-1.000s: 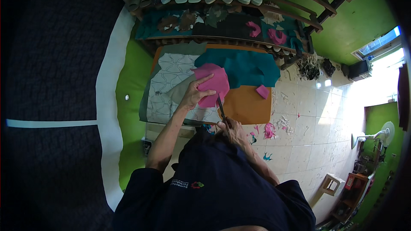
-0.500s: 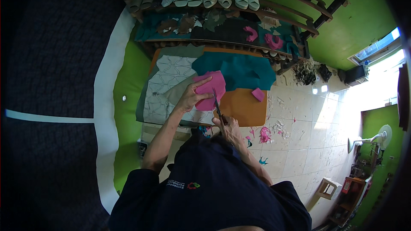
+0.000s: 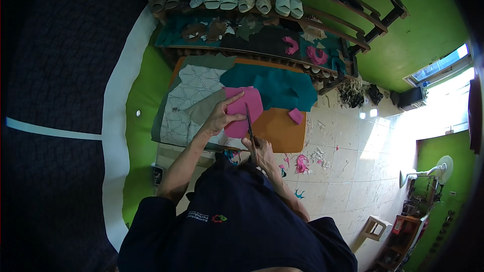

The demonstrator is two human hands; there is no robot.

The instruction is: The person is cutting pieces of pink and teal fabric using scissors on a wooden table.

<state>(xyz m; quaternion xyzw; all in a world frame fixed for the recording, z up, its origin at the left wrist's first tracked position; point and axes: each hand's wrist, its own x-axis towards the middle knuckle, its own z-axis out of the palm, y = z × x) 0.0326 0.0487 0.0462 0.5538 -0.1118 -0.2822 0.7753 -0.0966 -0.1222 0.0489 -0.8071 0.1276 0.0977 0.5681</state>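
Noted since the earlier frame: an advance of the scissors (image 3: 251,133) from the near edge of the pink sheet (image 3: 240,107) to well inside its outline; also a leftward slide in view of left hand (image 3: 219,118) and right hand (image 3: 263,152), shared by the table (image 3: 282,131), so read as partly head movement; pink sheet located over the right-hand edge of the white patterned sheet (image 3: 196,88), nearer the body than the teal sheet (image 3: 282,88); judged chief hazard: a nick to the left thumb, its tip just beside the blades, from a slip or an overlong stroke; possible too: a wandering cut, from slack or buckling between grip and blades; less likely (but worth watching): a snag on the patterned sheet, from too low a lower blade, gap between layers not readable; recorded for left hand: clamped on the left side of the pink sheet, thumb and forefinger spread apart over its upper face, remaining fingers mostly hidden; recorded for right hand: closed around the scissors handles, near the dark shirt (image 3: 242,242), blades pointing away from the body; unable to tell their exact spread
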